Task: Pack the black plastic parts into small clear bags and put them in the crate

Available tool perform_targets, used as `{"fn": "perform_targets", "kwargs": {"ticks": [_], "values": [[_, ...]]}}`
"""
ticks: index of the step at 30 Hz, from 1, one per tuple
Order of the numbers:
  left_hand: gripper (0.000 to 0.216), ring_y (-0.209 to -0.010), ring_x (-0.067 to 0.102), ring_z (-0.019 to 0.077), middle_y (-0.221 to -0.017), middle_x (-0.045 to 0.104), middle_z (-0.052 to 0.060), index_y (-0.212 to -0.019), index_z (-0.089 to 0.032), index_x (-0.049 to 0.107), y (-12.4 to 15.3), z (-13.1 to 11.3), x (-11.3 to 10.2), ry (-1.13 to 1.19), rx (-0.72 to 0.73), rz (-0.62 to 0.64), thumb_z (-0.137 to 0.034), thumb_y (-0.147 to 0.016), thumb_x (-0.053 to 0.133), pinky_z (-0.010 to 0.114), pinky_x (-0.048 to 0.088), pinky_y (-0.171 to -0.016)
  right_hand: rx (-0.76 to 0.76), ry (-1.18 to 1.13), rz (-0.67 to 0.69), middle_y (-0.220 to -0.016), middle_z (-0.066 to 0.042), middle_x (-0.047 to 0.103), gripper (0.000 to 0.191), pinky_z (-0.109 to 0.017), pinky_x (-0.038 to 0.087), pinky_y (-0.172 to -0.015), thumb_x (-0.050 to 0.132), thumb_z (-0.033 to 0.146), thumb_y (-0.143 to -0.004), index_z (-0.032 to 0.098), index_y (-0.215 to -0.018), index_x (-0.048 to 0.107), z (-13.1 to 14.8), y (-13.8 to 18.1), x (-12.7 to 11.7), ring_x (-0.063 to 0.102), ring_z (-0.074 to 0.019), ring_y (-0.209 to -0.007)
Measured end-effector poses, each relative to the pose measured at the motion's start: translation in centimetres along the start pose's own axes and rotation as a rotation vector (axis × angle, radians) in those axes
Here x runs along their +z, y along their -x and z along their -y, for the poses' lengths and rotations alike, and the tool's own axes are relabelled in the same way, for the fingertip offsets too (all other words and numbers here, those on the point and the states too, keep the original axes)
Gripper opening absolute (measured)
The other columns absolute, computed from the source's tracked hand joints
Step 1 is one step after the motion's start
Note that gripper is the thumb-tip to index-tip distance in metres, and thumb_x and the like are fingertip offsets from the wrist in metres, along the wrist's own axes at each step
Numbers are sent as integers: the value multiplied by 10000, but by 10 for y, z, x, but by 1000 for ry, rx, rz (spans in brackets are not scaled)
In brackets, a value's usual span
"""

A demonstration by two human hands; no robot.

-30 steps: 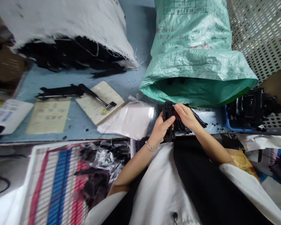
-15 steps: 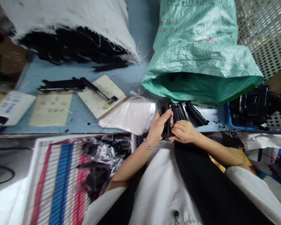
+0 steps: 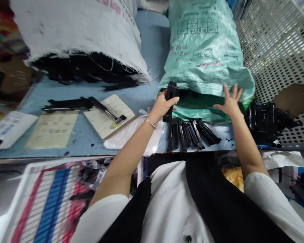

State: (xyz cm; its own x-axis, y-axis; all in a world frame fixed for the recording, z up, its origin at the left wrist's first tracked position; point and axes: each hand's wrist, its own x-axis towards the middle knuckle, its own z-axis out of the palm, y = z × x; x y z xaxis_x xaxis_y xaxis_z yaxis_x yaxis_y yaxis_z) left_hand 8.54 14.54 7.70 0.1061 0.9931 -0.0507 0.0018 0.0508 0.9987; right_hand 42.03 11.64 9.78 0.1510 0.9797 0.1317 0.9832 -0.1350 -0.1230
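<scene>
My left hand [image 3: 163,104] grips a black plastic part [image 3: 170,98] and holds it upright at the left side of the mouth of a green woven sack [image 3: 205,57]. My right hand [image 3: 230,101] is open with its fingers spread, resting on the sack's rim at the right. A row of several black plastic parts [image 3: 190,133] lies side by side on the blue table [image 3: 147,91], just below the sack's mouth and between my two arms.
A white woven sack [image 3: 78,33] spilling black parts lies at the back left. Paper sheets [image 3: 53,130], a board with a black tool [image 3: 106,111] and a white plastic bag [image 3: 131,135] lie on the left. A blue tray of black parts [image 3: 266,121] stands right, against perforated white panels [image 3: 276,44].
Both hands have moved from the table's near edge up to the green sack. My left hand carried the black part there. My right hand let go of it and opened on the rim.
</scene>
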Motion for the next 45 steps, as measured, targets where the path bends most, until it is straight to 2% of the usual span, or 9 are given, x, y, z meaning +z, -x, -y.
{"fn": "perform_targets", "kwargs": {"ticks": [3,6,16,24,27,31,37,40,45], "values": [[333,-709,640,167,-877,615,56,-989,-135,609,-56,14,11,-82,-77,27,-294,-744,770,378,611,-677,30,-100,279,-1648,-256,9,1021,-621,222,-1151,710,579,-795,164,-1592,225,0,-25,44,138,-501,-1488],[284,-646,602,146,-804,605,34,-964,-121,609,-102,34,14,-128,-102,-50,-264,-758,743,393,589,-702,176,-256,407,-1656,-197,42,851,-511,225,-1204,562,603,-896,228,-1589,240,10,-46,79,201,-394,-1511],[378,-939,625,229,-904,666,57,-909,-147,652,-196,78,12,-68,112,-140,-480,-754,739,343,513,-886,65,-353,219,-1381,-201,421,517,-484,282,-1169,474,492,-967,133,-1335,421,4,-106,123,439,-304,-1317],[391,-1006,612,223,-986,655,70,-962,-160,637,-207,80,26,-74,116,-200,-477,-758,744,358,492,-945,91,-214,251,-1432,-221,386,493,-450,340,-1117,446,417,-1002,116,-1391,407,13,-130,100,475,-300,-1295],[380,-991,627,237,-949,662,74,-934,-155,622,-194,76,20,-90,139,-135,-472,-764,748,376,506,-927,79,-71,277,-1388,-245,463,484,-471,401,-1040,482,356,-986,104,-1397,436,27,-112,74,521,-345,-1231],[384,-932,652,236,-896,669,62,-928,-163,593,-173,73,10,-84,163,-68,-470,-765,756,384,534,-866,-121,40,142,-1244,-203,593,350,-415,459,-915,481,327,-981,144,-1270,554,57,-55,44,550,-346,-1153],[385,-707,648,162,-757,626,-1,-910,-195,541,-151,62,15,-18,71,-40,-448,-741,777,302,525,-674,-316,8,488,-1135,-133,653,233,-322,461,-806,585,249,-933,174,-1149,630,94,17,39,635,-253,-972],[399,-668,629,127,-736,611,-34,-933,-205,522,-137,57,12,-25,63,-41,-439,-744,785,279,487,-644,-237,-159,319,-1098,-107,656,188,-298,454,-822,541,210,-953,171,-1101,650,76,43,12,629,-218,-964],[476,-640,615,130,-674,600,-55,-951,-205,514,-118,52,-1,-30,39,-16,-520,-724,789,309,461,-635,-94,-170,24,-968,-77,639,198,-312,456,-821,523,275,-963,206,-959,709,-7,126,-66,596,-215,-924]]}}
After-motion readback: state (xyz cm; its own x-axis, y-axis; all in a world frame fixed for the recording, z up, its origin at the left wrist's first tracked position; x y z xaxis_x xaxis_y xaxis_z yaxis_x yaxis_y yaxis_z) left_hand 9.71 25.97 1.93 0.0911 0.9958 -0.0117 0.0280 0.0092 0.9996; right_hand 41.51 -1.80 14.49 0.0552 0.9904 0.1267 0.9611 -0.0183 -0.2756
